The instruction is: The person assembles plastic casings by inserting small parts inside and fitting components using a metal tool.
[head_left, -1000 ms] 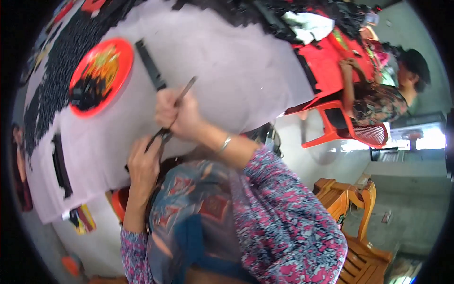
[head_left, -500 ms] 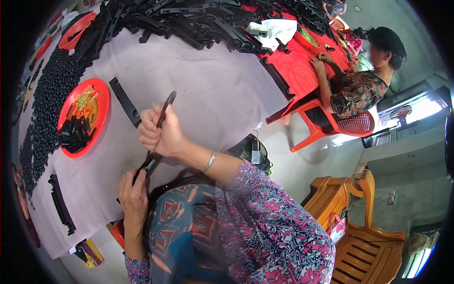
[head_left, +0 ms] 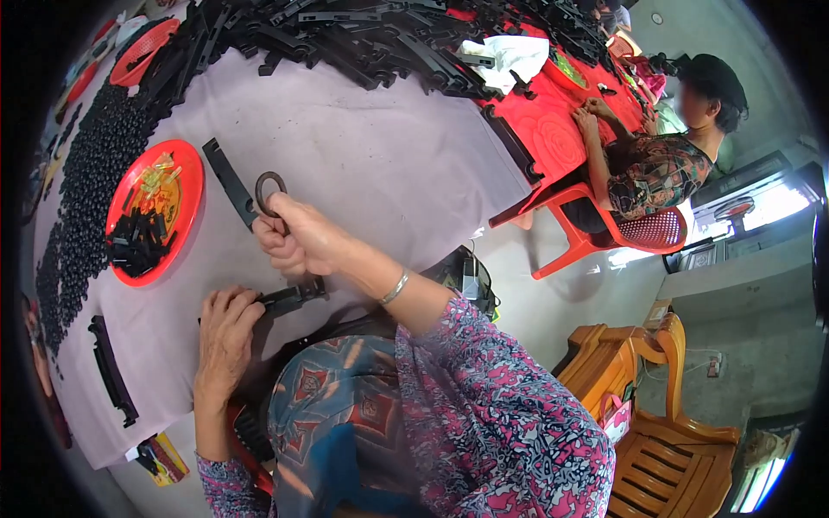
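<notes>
My left hand is closed on one end of a long black plastic strip, which lies crosswise above my lap at the table's edge. Over the strip's other end, my right hand is wrapped round a dark tool with a ring-shaped handle. The ring stands up above the fist; the tool's lower end is hidden by the fingers. A second black strip lies on the cloth just beyond my right hand. To the left, a red oval tray holds small black pieces and clear yellowish ones.
Small black parts are heaped along the left side. Black strips pile up at the back, and one lies at the front left. A person sits at the right on a red chair, near a wooden bench.
My left hand has shifted left, and the strip has turned from steep to nearly level. The tool's ring has come lower and rotated to face me; my right hand is slightly lower.
</notes>
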`<state>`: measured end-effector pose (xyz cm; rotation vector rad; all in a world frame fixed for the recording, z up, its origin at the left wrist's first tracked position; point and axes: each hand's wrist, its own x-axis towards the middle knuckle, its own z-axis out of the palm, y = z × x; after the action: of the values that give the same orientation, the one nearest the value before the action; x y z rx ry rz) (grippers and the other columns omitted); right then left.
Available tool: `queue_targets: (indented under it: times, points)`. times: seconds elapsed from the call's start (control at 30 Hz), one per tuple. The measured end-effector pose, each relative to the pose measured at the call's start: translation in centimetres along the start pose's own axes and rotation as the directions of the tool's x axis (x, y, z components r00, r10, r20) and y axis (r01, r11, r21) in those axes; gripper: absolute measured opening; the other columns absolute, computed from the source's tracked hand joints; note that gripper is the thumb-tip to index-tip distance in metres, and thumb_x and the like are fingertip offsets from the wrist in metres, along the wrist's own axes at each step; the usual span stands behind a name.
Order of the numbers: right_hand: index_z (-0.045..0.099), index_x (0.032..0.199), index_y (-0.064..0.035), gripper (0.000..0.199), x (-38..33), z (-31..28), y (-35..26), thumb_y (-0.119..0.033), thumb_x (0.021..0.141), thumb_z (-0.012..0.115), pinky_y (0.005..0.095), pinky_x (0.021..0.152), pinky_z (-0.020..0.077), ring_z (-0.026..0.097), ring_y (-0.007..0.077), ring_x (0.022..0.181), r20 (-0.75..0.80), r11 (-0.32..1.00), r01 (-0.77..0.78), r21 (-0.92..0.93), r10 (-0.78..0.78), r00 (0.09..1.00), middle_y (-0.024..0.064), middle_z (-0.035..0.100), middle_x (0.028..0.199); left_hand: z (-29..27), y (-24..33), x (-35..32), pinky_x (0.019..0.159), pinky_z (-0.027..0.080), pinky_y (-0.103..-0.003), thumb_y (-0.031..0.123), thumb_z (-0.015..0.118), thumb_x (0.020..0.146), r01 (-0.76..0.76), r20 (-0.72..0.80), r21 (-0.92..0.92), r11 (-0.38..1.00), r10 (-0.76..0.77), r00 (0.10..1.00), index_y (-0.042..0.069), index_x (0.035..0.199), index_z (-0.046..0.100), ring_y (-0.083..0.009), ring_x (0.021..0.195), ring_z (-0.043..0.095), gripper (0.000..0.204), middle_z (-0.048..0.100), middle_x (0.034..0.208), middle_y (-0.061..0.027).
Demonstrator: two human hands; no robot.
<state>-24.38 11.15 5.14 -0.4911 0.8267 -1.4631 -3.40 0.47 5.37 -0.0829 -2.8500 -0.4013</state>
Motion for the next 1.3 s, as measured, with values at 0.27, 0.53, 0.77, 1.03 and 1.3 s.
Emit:
queue_targets:
  times: [0.27,0.53,0.77,1.03,1.3]
  points:
    - [0.040,0.065,-0.0128,0.061,-0.1,-2.8,-0.6,-0.063,0.099,0.032,0.0248,0.040,0.0144,0.019,0.0070,0.043,0.159,0.916,-0.099,0.388,0.039,0.986,-0.0072,0.026,0.052,0.2,0.6,1.1,0.100,0.040,-0.050,-0.004,0.059,0.074,0.052,-0.089,-0.014,0.999,-0.053,0.995,0.003,0.103,0.061,-0.0338,0.118,0.053,0.029,0.059,0.115,-0.0130]
    - [0.041,0.065,-0.0130,0.055,-0.1,-3.6,-1.3,-0.055,0.101,0.035,0.0245,0.039,0.0145,0.019,0.0060,0.043,0.127,0.941,-0.075,0.330,0.034,0.991,-0.0078,0.026,0.052,3.0,3.2,1.2,0.111,0.026,-0.059,0.007,0.066,0.081,0.114,-0.157,-0.088,0.990,-0.127,0.979,0.001,0.127,0.052,-0.0370,0.118,0.052,0.049,0.056,0.119,-0.0187]
    - [0.040,0.065,-0.0128,0.056,-0.1,-3.6,-1.0,-0.054,0.101,0.033,0.0248,0.039,0.0136,0.018,0.0061,0.042,0.128,0.939,-0.067,0.337,0.025,0.991,-0.0078,0.024,0.051,4.4,4.4,2.2,0.107,0.029,-0.059,0.031,0.073,0.079,0.134,-0.221,-0.068,0.989,-0.146,0.964,0.004,0.108,0.062,-0.0326,0.103,0.051,0.041,0.055,0.100,-0.0127]
    - [0.040,0.065,-0.0146,0.055,-0.2,-3.3,-0.5,-0.056,0.100,0.034,0.0249,0.039,0.0137,0.018,0.0063,0.043,0.033,0.945,-0.065,0.319,0.058,0.998,-0.0075,0.025,0.052,4.2,2.4,0.1,0.108,0.030,-0.056,0.027,0.081,0.068,0.007,-0.172,-0.193,0.981,-0.041,0.984,0.007,0.074,0.065,-0.0278,0.090,0.057,0.026,0.055,0.079,-0.0058]
    - [0.043,0.069,-0.0189,0.044,-1.1,-2.8,-1.5,-0.052,0.098,0.040,0.0240,0.040,0.0138,0.019,0.0063,0.043,-0.013,0.913,-0.087,0.398,0.100,0.995,-0.0082,0.024,0.053,3.6,3.5,-0.8,0.106,0.039,-0.046,0.025,0.088,0.065,0.244,-0.388,-0.281,0.928,-0.342,0.856,0.005,0.138,0.050,-0.0391,0.123,0.046,0.084,0.045,0.131,-0.0197]
